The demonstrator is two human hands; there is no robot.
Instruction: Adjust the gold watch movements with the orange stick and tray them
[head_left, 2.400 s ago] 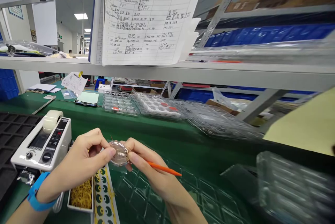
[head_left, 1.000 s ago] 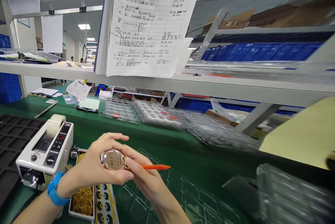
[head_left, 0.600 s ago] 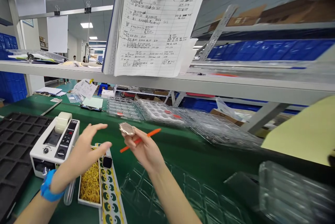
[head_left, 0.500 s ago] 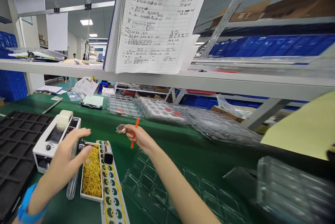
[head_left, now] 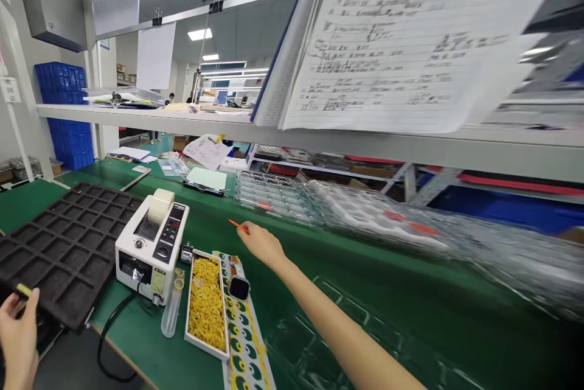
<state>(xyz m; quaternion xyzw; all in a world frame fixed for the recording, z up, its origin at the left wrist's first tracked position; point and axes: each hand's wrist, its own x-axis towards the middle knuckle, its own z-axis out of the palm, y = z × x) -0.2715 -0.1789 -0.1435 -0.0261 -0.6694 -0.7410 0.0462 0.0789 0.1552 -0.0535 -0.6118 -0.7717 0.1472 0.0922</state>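
Note:
At the lower left, my left hand [head_left: 19, 332] has thumb and fingers closed at the near edge of a black compartment tray [head_left: 68, 250]. A small yellow piece [head_left: 24, 288] shows between those fingers. My right hand [head_left: 262, 245] is closed around a thin orange stick [head_left: 238, 226], held above the green table. Whatever else it holds is hidden by the hand. Between my arms lie a white box of yellow rings [head_left: 206, 305] and a smartwatch [head_left: 239, 286] on a strip of yellow-and-green stickers [head_left: 244, 341].
A white tape dispenser [head_left: 152, 244] stands beside the tray, with a clear tube [head_left: 171, 314] nearby. Clear plastic trays [head_left: 274, 195] line the back, and another [head_left: 337, 335] lies under my right forearm. A handwritten notebook [head_left: 387, 61] hangs over the shelf edge [head_left: 219, 124].
The view has swung left. My left hand has moved from beside the dispenser to the black tray's edge. The small round item at my right fingertips no longer shows; the orange stick remains.

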